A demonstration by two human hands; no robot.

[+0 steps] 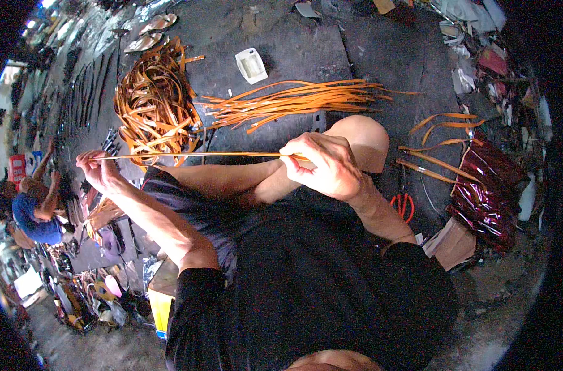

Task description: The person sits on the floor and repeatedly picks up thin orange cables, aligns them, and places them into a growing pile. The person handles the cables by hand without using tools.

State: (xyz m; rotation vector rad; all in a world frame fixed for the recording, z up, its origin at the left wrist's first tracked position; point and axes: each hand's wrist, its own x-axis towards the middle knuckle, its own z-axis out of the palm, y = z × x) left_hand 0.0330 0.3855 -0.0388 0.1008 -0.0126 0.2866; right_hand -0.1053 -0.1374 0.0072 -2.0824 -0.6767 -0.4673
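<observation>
A thin orange-brown strip point(201, 154), perhaps leather, is stretched nearly level across my lap. Its left end is pinched in the fingers of my left hand point(101, 173), out to the left. My right hand point(323, 166), in front of my knee, is closed on the other end. Beyond the strip lies a loose bundle of similar orange strips point(294, 102), laid roughly side by side. A large tangled heap of orange-brown strips point(154, 102) sits to its left, just past the strip between my hands.
A small white dish point(251, 65) lies on the dark floor mat point(294, 43). Red-handled scissors point(403, 207) are beside my right forearm. Farther right, several strips lie by a shiny dark-red sheet point(487, 191). A person in blue point(35, 216) sits at far left, near scattered clutter.
</observation>
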